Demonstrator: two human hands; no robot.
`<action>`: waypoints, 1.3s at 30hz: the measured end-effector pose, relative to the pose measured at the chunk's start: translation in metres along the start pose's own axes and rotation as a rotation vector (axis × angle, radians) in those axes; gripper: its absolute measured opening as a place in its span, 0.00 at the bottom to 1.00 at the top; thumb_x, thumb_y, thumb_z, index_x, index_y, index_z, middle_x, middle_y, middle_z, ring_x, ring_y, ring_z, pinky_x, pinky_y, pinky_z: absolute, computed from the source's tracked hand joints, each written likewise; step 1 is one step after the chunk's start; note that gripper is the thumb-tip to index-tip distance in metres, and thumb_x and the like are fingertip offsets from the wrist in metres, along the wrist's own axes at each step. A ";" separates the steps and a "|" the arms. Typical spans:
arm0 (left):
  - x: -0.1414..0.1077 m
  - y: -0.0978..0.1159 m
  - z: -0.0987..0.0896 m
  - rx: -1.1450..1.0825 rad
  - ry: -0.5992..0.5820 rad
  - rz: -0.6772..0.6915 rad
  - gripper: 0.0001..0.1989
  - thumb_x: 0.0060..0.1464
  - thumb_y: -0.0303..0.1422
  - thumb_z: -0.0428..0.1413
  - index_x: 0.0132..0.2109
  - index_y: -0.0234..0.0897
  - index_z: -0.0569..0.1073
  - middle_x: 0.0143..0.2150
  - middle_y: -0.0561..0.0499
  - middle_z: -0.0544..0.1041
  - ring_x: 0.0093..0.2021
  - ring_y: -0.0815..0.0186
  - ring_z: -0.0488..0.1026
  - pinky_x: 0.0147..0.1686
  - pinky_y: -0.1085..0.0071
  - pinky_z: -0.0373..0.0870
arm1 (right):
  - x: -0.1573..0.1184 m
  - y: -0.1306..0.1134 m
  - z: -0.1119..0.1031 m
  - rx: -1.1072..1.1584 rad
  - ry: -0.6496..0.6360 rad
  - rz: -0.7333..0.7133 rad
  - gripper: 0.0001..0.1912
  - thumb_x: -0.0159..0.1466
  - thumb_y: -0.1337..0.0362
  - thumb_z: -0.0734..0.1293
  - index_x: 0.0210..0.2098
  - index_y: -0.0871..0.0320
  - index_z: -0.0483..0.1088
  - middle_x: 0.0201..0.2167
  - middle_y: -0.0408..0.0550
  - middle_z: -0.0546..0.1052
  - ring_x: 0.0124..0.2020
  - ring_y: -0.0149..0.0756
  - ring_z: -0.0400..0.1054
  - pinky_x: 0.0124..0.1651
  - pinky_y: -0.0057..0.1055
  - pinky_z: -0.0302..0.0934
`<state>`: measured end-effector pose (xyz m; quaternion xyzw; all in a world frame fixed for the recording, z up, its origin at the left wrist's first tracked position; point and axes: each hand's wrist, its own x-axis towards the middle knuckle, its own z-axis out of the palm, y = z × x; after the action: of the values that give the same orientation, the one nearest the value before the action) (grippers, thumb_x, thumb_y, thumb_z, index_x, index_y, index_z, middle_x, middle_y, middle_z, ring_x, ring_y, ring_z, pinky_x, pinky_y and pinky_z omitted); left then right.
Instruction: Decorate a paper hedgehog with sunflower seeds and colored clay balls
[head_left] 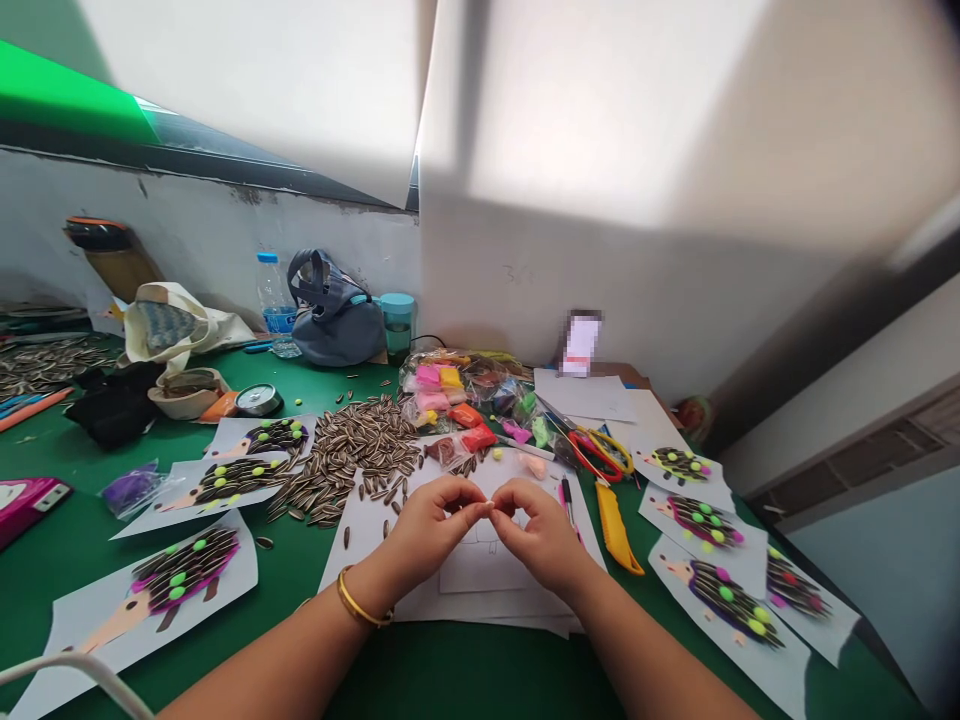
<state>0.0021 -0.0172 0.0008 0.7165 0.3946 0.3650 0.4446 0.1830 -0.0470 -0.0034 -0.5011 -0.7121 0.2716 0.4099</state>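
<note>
My left hand [444, 520] and my right hand [536, 530] meet fingertip to fingertip above the papers. Both pinch a tiny pale lump of modelling clay [490, 505], mostly hidden by the fingers. Beneath them lies a sheet of white paper [480, 577] with a pencil outline partly covered by my hands. A peach lump of clay [532, 465] sits just beyond my right hand. To the left spreads a heap of striped sunflower seeds [360, 445]. Beside my right hand are a black pen [568, 498] and a yellow utility knife [616, 530].
Hedgehog pictures made with seeds lie left [180, 590] and right [724, 600]. Behind are bags of coloured clay [450, 385], red-and-yellow scissors [600, 452], a blue-lidded cup [397, 325], a grey bag [337, 320] and a phone [581, 343] against the wall. A white cable crosses the lower left.
</note>
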 end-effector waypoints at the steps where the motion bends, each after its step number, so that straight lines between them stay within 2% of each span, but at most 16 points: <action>1: 0.000 -0.001 -0.001 0.013 0.000 0.002 0.11 0.56 0.41 0.58 0.37 0.38 0.77 0.37 0.50 0.80 0.38 0.63 0.75 0.40 0.69 0.70 | 0.000 0.000 0.000 -0.001 -0.006 0.011 0.05 0.62 0.66 0.65 0.29 0.56 0.69 0.28 0.43 0.73 0.32 0.34 0.67 0.35 0.30 0.61; 4: 0.003 -0.006 -0.007 0.059 0.021 0.007 0.11 0.58 0.39 0.55 0.43 0.39 0.76 0.39 0.50 0.80 0.39 0.64 0.75 0.41 0.69 0.70 | 0.001 0.003 0.000 -0.010 -0.009 0.068 0.04 0.62 0.66 0.64 0.31 0.56 0.70 0.30 0.44 0.75 0.34 0.34 0.68 0.36 0.30 0.61; 7: 0.007 -0.011 -0.016 0.263 0.019 0.029 0.09 0.58 0.34 0.54 0.43 0.40 0.77 0.40 0.50 0.80 0.41 0.62 0.74 0.42 0.68 0.69 | 0.003 0.006 0.000 -0.113 -0.080 0.109 0.07 0.64 0.65 0.64 0.30 0.56 0.72 0.31 0.45 0.77 0.34 0.35 0.69 0.35 0.30 0.60; 10: 0.008 -0.016 -0.022 0.516 -0.090 0.081 0.08 0.55 0.29 0.55 0.38 0.41 0.78 0.38 0.49 0.79 0.41 0.60 0.73 0.42 0.67 0.67 | 0.004 0.008 0.002 -0.270 -0.199 0.082 0.08 0.64 0.62 0.67 0.29 0.55 0.75 0.30 0.46 0.78 0.33 0.37 0.70 0.35 0.31 0.58; 12: 0.008 -0.020 -0.023 0.599 -0.158 0.101 0.09 0.53 0.27 0.54 0.37 0.40 0.79 0.38 0.49 0.79 0.40 0.60 0.73 0.41 0.67 0.67 | 0.003 0.007 0.006 -0.330 -0.246 0.055 0.08 0.64 0.62 0.67 0.30 0.54 0.77 0.30 0.46 0.79 0.34 0.37 0.70 0.36 0.32 0.57; 18: 0.007 -0.028 -0.020 0.610 -0.190 0.113 0.10 0.53 0.26 0.54 0.38 0.40 0.79 0.38 0.47 0.79 0.40 0.60 0.74 0.42 0.67 0.67 | 0.001 0.003 0.019 -0.414 -0.257 0.062 0.09 0.65 0.63 0.65 0.32 0.54 0.78 0.32 0.47 0.80 0.36 0.38 0.71 0.39 0.33 0.55; 22: 0.006 -0.024 -0.021 0.608 -0.198 0.104 0.11 0.53 0.26 0.53 0.39 0.39 0.79 0.38 0.47 0.79 0.40 0.60 0.74 0.41 0.67 0.66 | 0.000 0.004 0.024 -0.492 -0.242 0.081 0.09 0.65 0.64 0.65 0.32 0.54 0.77 0.33 0.48 0.80 0.38 0.40 0.71 0.40 0.33 0.54; 28: 0.005 -0.018 -0.021 0.639 -0.224 0.089 0.10 0.53 0.27 0.53 0.38 0.38 0.79 0.39 0.46 0.77 0.41 0.60 0.73 0.42 0.67 0.67 | 0.000 0.008 0.026 -0.615 -0.203 0.073 0.08 0.64 0.63 0.65 0.30 0.56 0.74 0.32 0.49 0.79 0.36 0.40 0.70 0.38 0.34 0.51; 33: 0.005 -0.023 -0.019 0.656 -0.229 0.111 0.12 0.53 0.25 0.53 0.41 0.39 0.79 0.40 0.46 0.76 0.42 0.60 0.73 0.45 0.66 0.67 | -0.001 0.008 0.026 -0.593 -0.218 0.093 0.08 0.64 0.63 0.65 0.30 0.56 0.74 0.32 0.49 0.79 0.37 0.40 0.70 0.39 0.34 0.50; 39: 0.006 -0.027 -0.020 0.696 -0.240 0.154 0.12 0.56 0.28 0.55 0.46 0.41 0.78 0.46 0.47 0.74 0.47 0.60 0.71 0.49 0.67 0.66 | 0.001 0.002 0.021 -0.460 -0.257 0.147 0.09 0.64 0.64 0.63 0.30 0.56 0.74 0.33 0.46 0.79 0.37 0.36 0.69 0.40 0.31 0.51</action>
<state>-0.0194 0.0027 -0.0168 0.8900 0.3850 0.1548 0.1889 0.1663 -0.0443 -0.0156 -0.5929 -0.7629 0.1931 0.1706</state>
